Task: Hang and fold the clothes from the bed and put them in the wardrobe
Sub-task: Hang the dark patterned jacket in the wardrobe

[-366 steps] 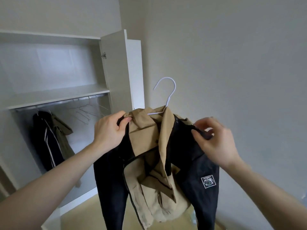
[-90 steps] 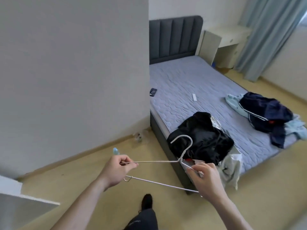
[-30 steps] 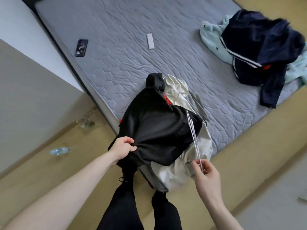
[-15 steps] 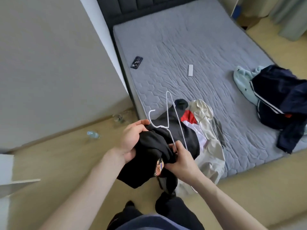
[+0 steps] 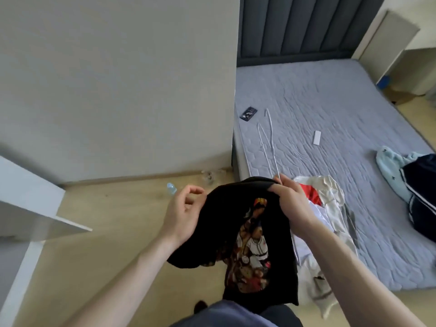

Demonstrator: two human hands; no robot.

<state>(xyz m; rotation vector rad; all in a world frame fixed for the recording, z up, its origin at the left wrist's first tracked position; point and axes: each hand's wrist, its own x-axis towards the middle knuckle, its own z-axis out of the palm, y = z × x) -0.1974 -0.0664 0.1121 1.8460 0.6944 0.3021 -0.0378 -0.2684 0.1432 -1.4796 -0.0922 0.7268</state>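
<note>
Holding a black T-shirt (image 5: pixel 250 234) in front of us, we see it hanging between our two hands at the near corner of the bed (image 5: pixel 330 119), its colourful printed picture facing up toward us. Our right hand (image 5: pixel 291 204) pinches the top edge of the shirt, fingers curled shut over the fabric, and the same grip takes in the lower end of a white wire hanger (image 5: pixel 267 142), which rises from the fist and stands out against the grey mattress. Our left hand (image 5: pixel 182 213) sits at the shirt's left edge with the fingers half curled and the thumb close to the forefinger; we cannot tell whether any cloth is actually caught between them. Just behind the right hand, a cream and white garment with a red patch (image 5: pixel 328 208) lies heaped on the mattress corner and spills over the edge. Farther right, a navy jacket (image 5: pixel 422 197) rests on a pale blue garment (image 5: pixel 389 166). A phone (image 5: pixel 248 113) and a small white remote (image 5: pixel 316 137) lie apart on the mattress, and a plastic bottle (image 5: pixel 171 188) lies on the wooden floor near the wall.
</note>
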